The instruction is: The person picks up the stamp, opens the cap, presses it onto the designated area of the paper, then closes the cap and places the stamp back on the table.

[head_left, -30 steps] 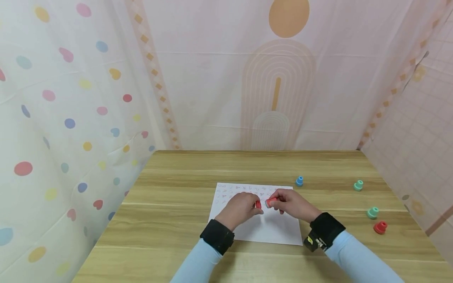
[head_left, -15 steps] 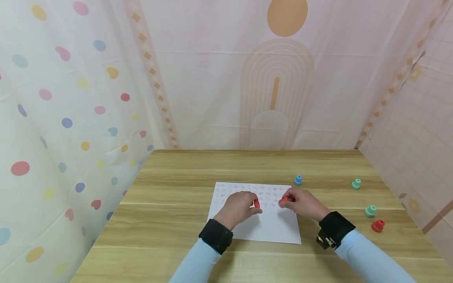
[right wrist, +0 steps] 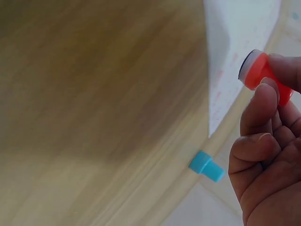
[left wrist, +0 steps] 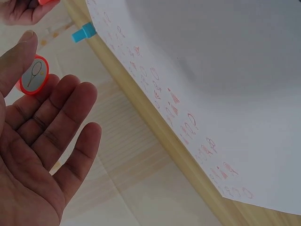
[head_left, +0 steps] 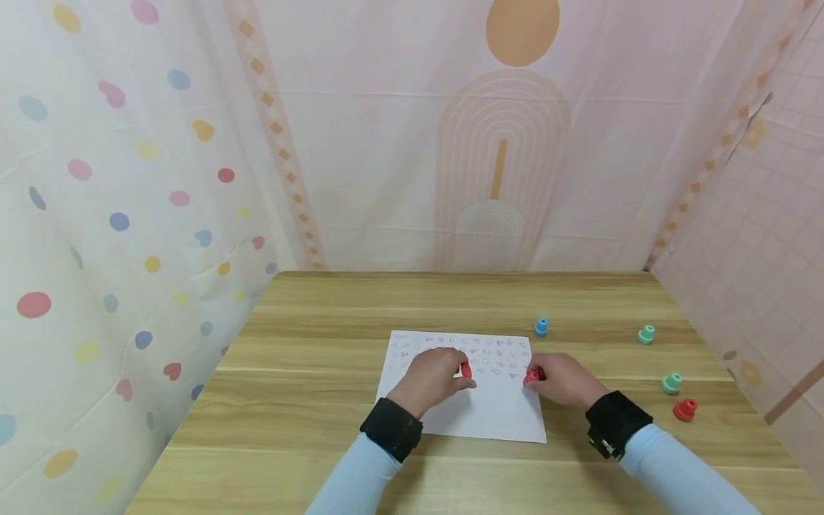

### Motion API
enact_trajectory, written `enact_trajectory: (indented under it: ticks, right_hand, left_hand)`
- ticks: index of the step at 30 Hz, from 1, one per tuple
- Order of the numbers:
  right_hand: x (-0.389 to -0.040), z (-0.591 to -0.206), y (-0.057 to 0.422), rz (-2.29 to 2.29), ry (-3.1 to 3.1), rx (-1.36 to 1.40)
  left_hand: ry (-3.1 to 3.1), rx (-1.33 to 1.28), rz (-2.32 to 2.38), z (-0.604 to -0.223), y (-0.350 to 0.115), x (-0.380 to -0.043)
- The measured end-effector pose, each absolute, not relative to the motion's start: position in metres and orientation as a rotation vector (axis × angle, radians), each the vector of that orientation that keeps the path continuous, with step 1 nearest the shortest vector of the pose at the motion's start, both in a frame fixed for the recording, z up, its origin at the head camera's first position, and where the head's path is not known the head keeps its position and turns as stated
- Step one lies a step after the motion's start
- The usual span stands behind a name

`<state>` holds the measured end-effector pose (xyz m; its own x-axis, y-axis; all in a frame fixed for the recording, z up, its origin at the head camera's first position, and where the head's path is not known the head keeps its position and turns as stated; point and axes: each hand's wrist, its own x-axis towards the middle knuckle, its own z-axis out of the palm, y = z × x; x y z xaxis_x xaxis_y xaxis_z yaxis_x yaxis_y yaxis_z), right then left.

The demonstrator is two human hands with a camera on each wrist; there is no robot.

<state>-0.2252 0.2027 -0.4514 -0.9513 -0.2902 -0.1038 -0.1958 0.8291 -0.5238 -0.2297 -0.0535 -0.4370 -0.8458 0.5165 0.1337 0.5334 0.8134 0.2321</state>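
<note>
A white sheet of paper (head_left: 476, 411) printed with rows of small red marks lies on the table. Over its left part is my left hand (head_left: 430, 383), pinching a red round cap (left wrist: 35, 75) that has a racket picture on its flat face. My right hand (head_left: 566, 379) grips a red toy stamp (right wrist: 263, 73) near the sheet's right edge, its pale, dark-rimmed end uncovered in the right wrist view. Whether that stamp touches the paper I cannot tell. Part of the printed rows is hidden behind my left hand.
Just beyond the sheet's far right corner stands a blue stamp (head_left: 541, 327). Farther right on the wooden table (head_left: 322, 315) are two green stamps, one far (head_left: 646, 334) and one nearer (head_left: 672, 383), and a red stamp (head_left: 685, 410). Curtains hang behind and at both sides.
My right hand has moved right, away from the left hand, carrying the red stamp across to the sheet's right edge. The left hand with the cap has stayed nearly still.
</note>
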Motion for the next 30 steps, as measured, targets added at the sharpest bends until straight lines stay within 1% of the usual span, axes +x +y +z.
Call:
enact_trajectory:
  ticks: [15, 25, 30]
  right_hand:
    - [-0.224, -0.464, 0.206, -0.716, 2.820, -0.378]
    - [-0.226, -0.466, 0.205, -0.690, 2.828, -0.408]
    - [-0.228, -0.465, 0.205, -0.657, 2.815, -0.465]
  left_hand:
    - [-2.928, -0.859, -0.407, -0.437, -0.054, -0.229]
    - [-2.929, -0.869, -0.414, -0.437, -0.053, -0.228]
    - [-2.928, -0.873, -0.400, -0.438, -0.053, -0.227]
